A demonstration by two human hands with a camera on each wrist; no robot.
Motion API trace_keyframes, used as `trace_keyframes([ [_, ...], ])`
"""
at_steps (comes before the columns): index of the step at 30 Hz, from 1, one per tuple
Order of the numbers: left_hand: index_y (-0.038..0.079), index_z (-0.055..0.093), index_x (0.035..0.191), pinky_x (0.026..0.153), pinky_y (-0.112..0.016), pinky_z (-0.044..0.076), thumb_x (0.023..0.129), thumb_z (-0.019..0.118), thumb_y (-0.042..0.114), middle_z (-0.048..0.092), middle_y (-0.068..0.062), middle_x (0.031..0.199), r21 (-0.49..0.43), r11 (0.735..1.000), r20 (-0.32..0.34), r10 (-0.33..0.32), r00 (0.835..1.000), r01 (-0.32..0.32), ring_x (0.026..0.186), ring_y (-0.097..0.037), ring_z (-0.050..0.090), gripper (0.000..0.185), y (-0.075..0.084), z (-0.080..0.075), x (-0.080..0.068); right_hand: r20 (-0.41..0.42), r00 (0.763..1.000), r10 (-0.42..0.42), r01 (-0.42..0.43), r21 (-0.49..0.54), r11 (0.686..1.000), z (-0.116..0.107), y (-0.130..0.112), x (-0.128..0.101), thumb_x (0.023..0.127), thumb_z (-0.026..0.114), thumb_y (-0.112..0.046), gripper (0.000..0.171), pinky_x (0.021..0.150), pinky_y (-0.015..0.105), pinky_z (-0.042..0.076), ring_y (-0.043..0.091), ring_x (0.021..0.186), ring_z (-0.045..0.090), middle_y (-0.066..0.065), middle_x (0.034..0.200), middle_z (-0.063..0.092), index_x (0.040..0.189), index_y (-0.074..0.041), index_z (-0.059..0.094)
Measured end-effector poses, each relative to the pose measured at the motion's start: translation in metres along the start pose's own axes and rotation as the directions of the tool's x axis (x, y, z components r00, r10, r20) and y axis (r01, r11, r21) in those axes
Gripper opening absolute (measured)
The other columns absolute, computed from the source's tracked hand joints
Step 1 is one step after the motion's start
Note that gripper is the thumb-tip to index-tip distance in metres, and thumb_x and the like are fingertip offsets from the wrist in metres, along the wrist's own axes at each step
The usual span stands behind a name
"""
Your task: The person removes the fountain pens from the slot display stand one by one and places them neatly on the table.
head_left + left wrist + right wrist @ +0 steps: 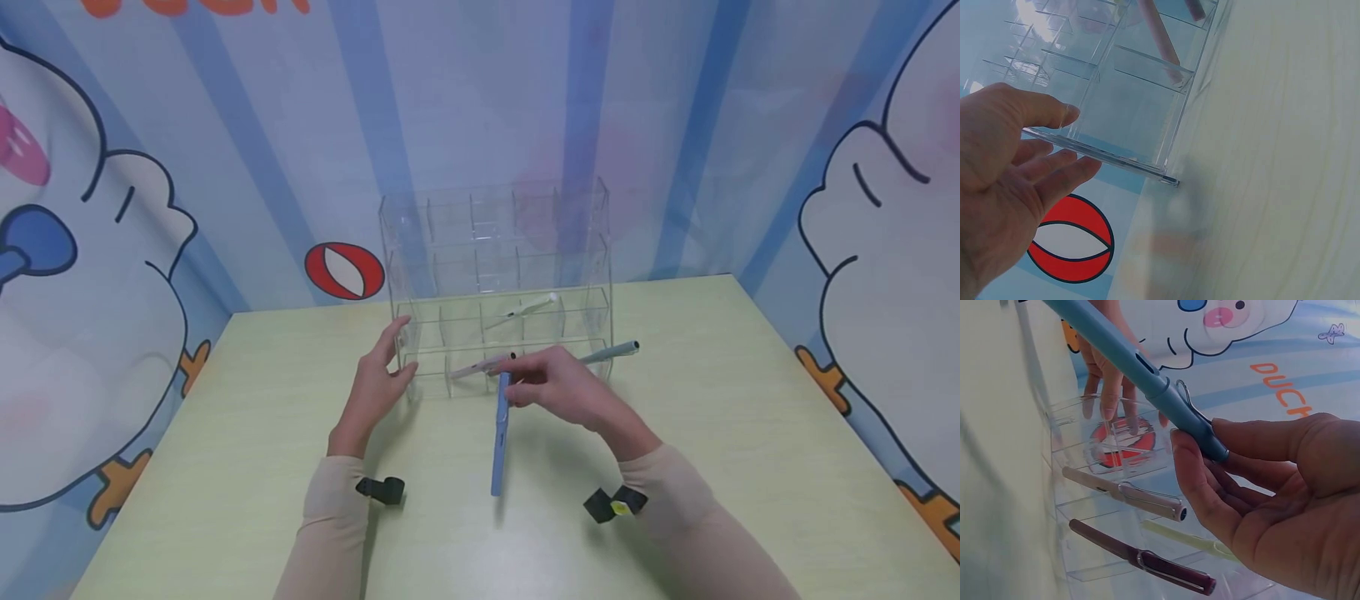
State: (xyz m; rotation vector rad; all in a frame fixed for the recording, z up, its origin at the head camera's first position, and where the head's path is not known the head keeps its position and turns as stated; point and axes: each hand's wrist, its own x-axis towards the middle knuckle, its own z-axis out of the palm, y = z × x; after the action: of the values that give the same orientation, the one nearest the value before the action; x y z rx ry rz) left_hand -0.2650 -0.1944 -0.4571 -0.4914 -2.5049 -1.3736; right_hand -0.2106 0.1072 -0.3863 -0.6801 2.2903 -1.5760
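My right hand [566, 387] pinches a blue clip pen [500, 437] near its capped end, between thumb and fingers. The pen points down toward the table, in front of a clear tiered acrylic rack [397, 275]. At the rack's left side wall, my left hand [375, 387] holds the edge, thumb in front and fingers outside, as the left wrist view [1041, 119] shows. A pinkish pen [1122, 492] and a dark maroon pen [1141, 556] lean in the bottom row. One tier up lies a pale green pen [525, 310]. My right hand hides part of the bottom row.
A grey-green pen [611, 352] sticks out at the rack's lower right. The rack stands on a pale wood-grain table [247, 417], close to a striped cartoon backdrop [480, 100]. Small black wrist cameras sit at both sleeves.
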Motion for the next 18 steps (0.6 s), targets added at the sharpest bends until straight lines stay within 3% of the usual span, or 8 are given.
trace_keyframes([
  [8,0.016,0.036,0.154,0.093,-0.049,0.053,0.092,0.065,-0.007,0.040,-0.016,0.155,0.002,1.000,-0.001,-0.009,1.000,0.009,0.137,-0.039,0.042,0.073,0.001,0.000,0.000,0.064,0.997,0.048,-0.054,0.094,0.994,0.007,0.012,0.006,0.094,0.067,-0.002,0.038,0.085,0.037,0.059,0.023,0.093,0.072,0.014,0.112,0.070,0.131,0.004,0.063],
  [18,0.022,0.035,0.154,0.095,-0.049,0.052,0.092,0.065,-0.006,0.041,-0.015,0.155,0.012,0.999,0.005,-0.034,0.999,0.034,0.139,-0.037,0.041,0.074,0.003,-0.001,-0.001,0.138,0.989,0.062,-0.081,0.135,0.988,0.016,0.031,0.014,0.093,0.066,0.001,0.034,0.084,0.037,0.059,0.024,0.090,0.072,0.014,0.102,0.073,0.127,0.008,0.064],
])
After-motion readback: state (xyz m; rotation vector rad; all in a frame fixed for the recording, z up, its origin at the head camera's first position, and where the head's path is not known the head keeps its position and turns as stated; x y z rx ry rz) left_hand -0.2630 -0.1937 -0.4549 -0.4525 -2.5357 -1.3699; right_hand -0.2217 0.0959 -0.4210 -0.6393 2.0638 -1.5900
